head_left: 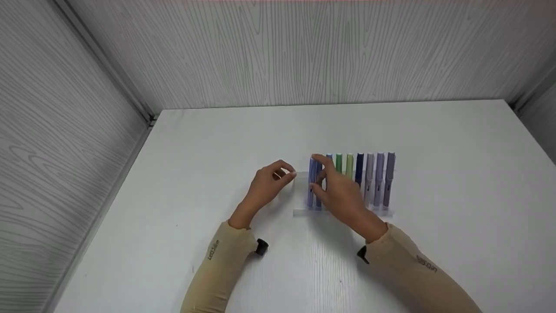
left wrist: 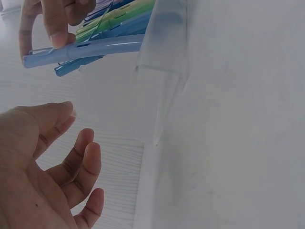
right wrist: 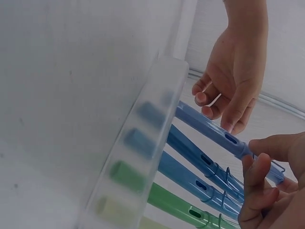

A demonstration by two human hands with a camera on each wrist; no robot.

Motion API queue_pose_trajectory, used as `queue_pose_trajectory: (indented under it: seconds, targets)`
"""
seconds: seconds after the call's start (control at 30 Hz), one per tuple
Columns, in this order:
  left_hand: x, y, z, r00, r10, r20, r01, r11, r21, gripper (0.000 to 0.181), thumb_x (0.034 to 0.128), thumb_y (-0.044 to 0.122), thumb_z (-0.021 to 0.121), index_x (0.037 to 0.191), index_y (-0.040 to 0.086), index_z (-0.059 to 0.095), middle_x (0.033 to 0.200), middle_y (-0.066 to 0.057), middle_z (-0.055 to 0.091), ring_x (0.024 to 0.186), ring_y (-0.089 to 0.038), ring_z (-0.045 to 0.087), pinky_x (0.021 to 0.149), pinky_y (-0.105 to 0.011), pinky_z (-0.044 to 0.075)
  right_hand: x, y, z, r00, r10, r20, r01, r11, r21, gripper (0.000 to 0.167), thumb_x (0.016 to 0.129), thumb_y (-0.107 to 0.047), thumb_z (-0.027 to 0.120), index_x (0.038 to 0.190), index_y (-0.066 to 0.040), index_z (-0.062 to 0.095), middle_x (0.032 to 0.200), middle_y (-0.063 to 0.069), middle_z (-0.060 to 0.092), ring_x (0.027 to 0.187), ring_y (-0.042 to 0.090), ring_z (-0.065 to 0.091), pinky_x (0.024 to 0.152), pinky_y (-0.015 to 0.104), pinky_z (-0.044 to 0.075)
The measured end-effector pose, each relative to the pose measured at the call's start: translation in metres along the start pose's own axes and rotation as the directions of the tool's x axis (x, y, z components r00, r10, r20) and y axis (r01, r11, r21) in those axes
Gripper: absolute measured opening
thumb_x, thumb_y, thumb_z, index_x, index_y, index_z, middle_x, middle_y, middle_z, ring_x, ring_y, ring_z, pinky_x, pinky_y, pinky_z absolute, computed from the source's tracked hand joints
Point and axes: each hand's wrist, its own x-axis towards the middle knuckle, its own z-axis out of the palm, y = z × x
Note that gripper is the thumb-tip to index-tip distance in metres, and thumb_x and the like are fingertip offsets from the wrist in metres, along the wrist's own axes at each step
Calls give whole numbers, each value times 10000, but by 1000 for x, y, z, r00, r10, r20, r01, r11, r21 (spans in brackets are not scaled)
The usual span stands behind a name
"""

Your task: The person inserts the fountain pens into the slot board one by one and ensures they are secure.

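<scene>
A clear pen stand (head_left: pixel 299 212) holds a row of upright pens on the white table. At the row's left end is a light periwinkle-blue pen (right wrist: pixel 205 121). My right hand (head_left: pixel 343 191) pinches this pen, its thumb on the barrel and a fingertip at the cap's end; the pen's lower end is in the stand. Beside it stand a darker blue pen (right wrist: pixel 190 150) and another blue pen (right wrist: pixel 183 174), partly behind the hand. My left hand (head_left: pixel 267 184), fingers loosely bent and holding nothing, hovers by the stand's left end.
Further right in the stand are a green pen (head_left: pixel 339 161), a yellow-green pen (head_left: pixel 349 165), a dark navy pen (head_left: pixel 359 167) and several purple pens (head_left: pixel 380 174). Wood-grain panels (head_left: pixel 278 52) rise behind the white table (head_left: pixel 217 139) and at its sides.
</scene>
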Motion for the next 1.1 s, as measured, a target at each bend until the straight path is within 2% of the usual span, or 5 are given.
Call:
queue_pose_trajectory:
  seconds: [0.27,0.5,0.8,1.1]
  targets:
    - [0,0,0,1000,0,2,0,1000,1,175,935,328,629,1041,201,685,901,-48,698,794,-155,615,661,-265,466,1,-1,3,996,77,53,-76,997,-24,675,873,-140,708,1442,-140,344,849,17,659,489,90,392,476,253,329]
    - [1,-1,1,1000,15,-10,-15,1000,-7,165,935,314,632,1026,189,689,877,-55,692,761,-150,605,635,-254,455,5,-4,2,992,88,94,-83,995,-51,664,898,-154,680,1464,-138,334,809,12,650,496,96,419,477,251,339]
    - [1,-1,0,1000,11,5,-11,1000,-29,169,935,324,632,1028,194,687,880,-43,710,760,-146,616,644,-263,468,11,-3,1,986,125,113,-115,989,-96,666,903,-180,674,1479,-160,341,732,40,638,507,122,460,473,262,348]
    - [0,-1,-1,1000,-6,12,6,1000,-25,170,938,324,629,1042,201,683,888,-44,701,768,-146,604,647,-258,465,15,-2,-1,974,137,178,-120,988,-102,705,915,-208,659,1516,-194,291,604,50,561,465,128,419,441,260,321]
